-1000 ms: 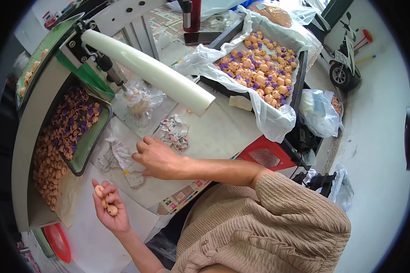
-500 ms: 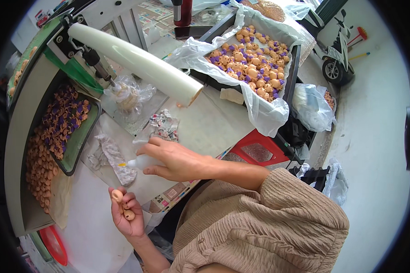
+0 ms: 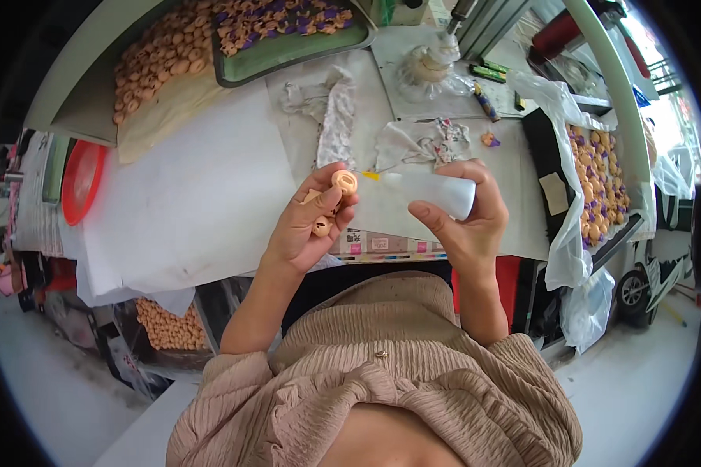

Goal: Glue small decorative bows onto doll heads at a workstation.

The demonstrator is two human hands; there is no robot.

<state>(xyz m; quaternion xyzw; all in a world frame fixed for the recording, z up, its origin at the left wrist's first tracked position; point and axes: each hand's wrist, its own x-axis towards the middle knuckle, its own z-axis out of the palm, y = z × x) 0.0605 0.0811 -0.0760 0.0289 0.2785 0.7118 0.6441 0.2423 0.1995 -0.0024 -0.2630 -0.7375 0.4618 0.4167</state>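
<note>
My left hand (image 3: 294, 227) is closed on several small tan moulded plastic pieces. One round hollow piece (image 3: 344, 184) is pinched at the fingertips, its opening facing up, while another (image 3: 322, 226) shows lower by the palm. In my right hand (image 3: 479, 214) is a white squeeze bottle (image 3: 436, 192), tilted on its side with its thin nozzle pointing left. The nozzle's yellow tip (image 3: 371, 176) lies close to the pinched piece; whether the fine end touches it I cannot tell. Beyond the hands lie a crumpled pale cloth (image 3: 336, 117) and a patterned cloth (image 3: 452, 140).
A green tray (image 3: 288, 59) of tan and purple pieces stands at the back, beside a heap of tan pieces (image 3: 160, 58). A red basin (image 3: 84, 183) is at left. Plastic sheeting (image 3: 562, 257) lines a dark tray at right. One tan-purple piece (image 3: 490, 139) lies alone.
The view has turned toward the left side of the table. My right hand has brought the bottle level with my left hand, which now holds one piece up at its fingertips.
</note>
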